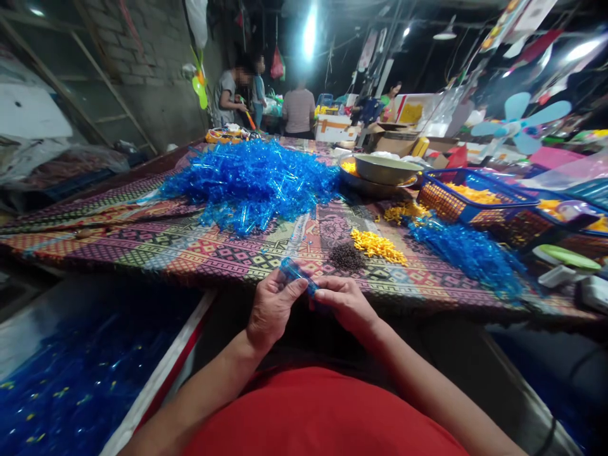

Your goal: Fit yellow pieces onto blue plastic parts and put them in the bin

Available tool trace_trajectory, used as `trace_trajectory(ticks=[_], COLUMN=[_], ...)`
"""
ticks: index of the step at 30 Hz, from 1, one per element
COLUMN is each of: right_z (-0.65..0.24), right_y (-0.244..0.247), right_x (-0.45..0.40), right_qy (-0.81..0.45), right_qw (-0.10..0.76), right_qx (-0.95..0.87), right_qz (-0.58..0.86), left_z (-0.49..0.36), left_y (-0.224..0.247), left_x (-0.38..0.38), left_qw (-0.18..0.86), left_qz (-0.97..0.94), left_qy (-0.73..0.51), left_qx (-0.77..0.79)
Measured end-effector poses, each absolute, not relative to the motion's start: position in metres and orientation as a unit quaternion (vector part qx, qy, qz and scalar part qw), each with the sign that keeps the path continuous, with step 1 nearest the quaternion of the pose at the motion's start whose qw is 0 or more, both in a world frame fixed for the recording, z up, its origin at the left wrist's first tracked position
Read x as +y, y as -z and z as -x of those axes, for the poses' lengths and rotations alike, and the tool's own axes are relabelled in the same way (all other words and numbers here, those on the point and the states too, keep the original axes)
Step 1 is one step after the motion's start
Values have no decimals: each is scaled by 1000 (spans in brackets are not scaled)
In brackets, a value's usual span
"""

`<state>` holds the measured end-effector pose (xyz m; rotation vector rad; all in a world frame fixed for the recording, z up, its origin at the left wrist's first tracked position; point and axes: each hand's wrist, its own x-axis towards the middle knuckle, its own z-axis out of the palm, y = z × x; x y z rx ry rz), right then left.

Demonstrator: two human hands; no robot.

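Between my two hands, just in front of the table edge, is a translucent blue plastic piece (293, 270). My left hand (274, 302) is closed on its upper left part, thumb on top. At its lower right end, the fingers of my right hand (346, 301) pinch it; whether they also hold a small part is hidden. Just beyond my right hand lie a small heap of dark beads (347, 257) and a pile of small yellow parts (379, 246). A large heap of similar blue pieces (259, 180) sits farther back on the patterned cloth (228, 256).
To the right are more blue pieces (468, 253), a blue basket (479, 206) of yellow parts and stacked metal bowls (387, 170). A light-blue fan (515, 123) stands behind. A white-rimmed box (166, 364) of blue pieces is below left. Several people (298, 107) are at the back.
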<state>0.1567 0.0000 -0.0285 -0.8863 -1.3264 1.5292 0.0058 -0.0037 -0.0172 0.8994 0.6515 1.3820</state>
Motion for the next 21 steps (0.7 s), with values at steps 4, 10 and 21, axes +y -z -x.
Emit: trace_trajectory(ticks=[4, 10, 21], right_z=[-165, -178, -178], right_y=[25, 0, 2], right_x=[4, 11, 3], right_qy=[-526, -220, -351], right_qw=[423, 273, 492], right_qx=[-626, -873, -692], right_qz=[391, 341, 395], left_z=[14, 38, 28], left_y=[10, -22, 15], left_x=[0, 13, 1], left_qw=[533, 385, 579], left_qz=[-479, -781, -651], left_qy=[-591, -298, -313], left_qx=[370, 391, 378])
